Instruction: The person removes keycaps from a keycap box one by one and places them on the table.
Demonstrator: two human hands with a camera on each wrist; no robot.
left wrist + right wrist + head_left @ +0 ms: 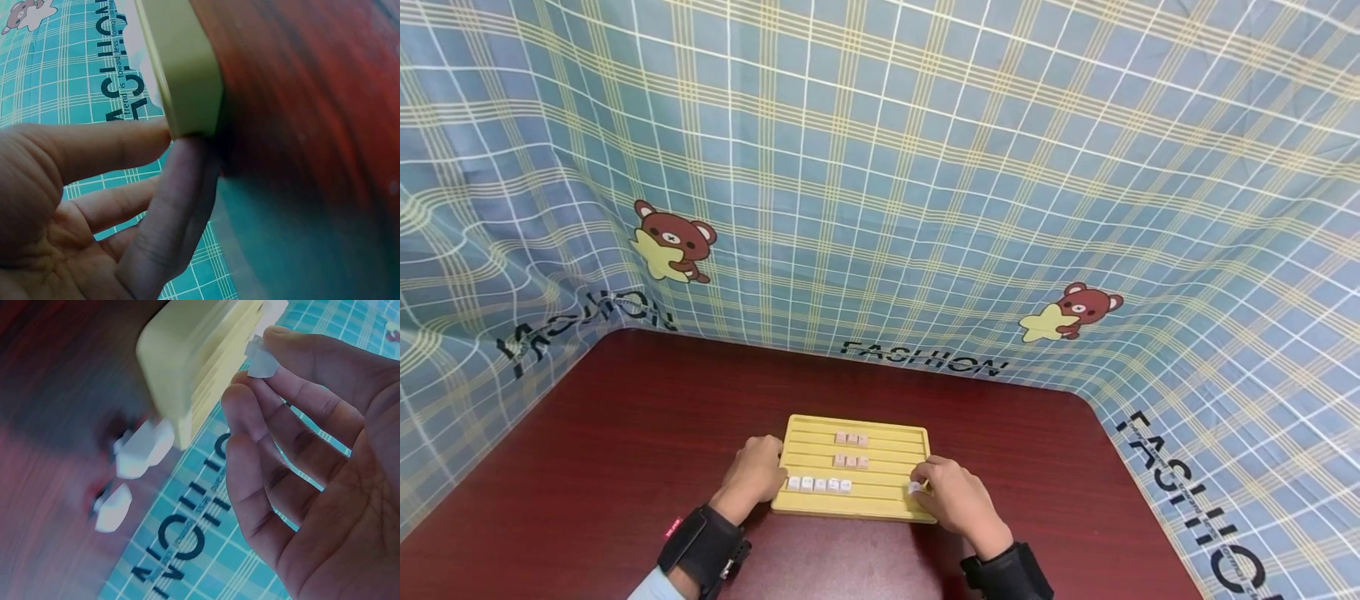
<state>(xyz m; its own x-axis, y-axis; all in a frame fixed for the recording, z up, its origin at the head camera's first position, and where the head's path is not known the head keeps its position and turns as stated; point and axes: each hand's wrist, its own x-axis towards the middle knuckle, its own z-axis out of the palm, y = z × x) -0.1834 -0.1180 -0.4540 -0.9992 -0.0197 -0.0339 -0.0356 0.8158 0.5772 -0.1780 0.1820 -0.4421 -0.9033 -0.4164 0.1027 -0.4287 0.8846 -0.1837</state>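
Tray (880, 487) lies on the tabletop (647, 433). The left grip (757, 468) pinches its left edge, nearly closed; the right grip (955, 493), also nearly closed, holds one white keycap (262, 364) near the tray's right end.

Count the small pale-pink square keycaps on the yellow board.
6: three small pale-pink square keycaps in an upper row of the yellow rectangular board, and three more in a row nearer the person. Any under the right hand would be hidden.
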